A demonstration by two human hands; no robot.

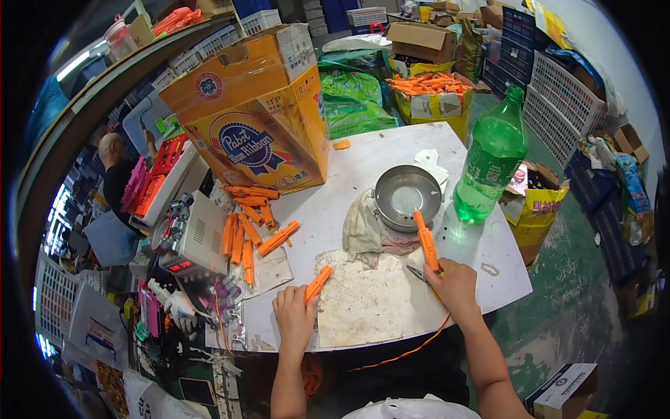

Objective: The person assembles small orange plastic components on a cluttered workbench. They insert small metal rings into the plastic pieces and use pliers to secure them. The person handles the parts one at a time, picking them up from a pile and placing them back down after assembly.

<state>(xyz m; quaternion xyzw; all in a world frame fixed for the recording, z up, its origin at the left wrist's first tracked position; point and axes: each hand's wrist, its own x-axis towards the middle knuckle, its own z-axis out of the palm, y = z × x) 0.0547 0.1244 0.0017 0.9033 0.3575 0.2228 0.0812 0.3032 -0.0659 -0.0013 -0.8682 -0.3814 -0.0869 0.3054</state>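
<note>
While my left hand [294, 315] clamps an orange plastic piece [317, 283] over the worn mat [370, 300], my right hand [455, 285] grips a long orange tool [426, 240], its tip at the rim of the metal bowl [407, 196]. I can't tell what the bowl holds. Cardboard box [433, 98] behind holds orange parts. Loose orange pieces [248, 230] lie left; green bottle [492, 157] just right of bowl, rag [363, 227] against it.

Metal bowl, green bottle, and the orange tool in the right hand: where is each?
metal bowl [407, 197], head view, on its inner bottom.
green bottle [492, 157], head view, on its body.
orange tool [425, 241], head view, on its shaft above the right hand [457, 285].
</note>
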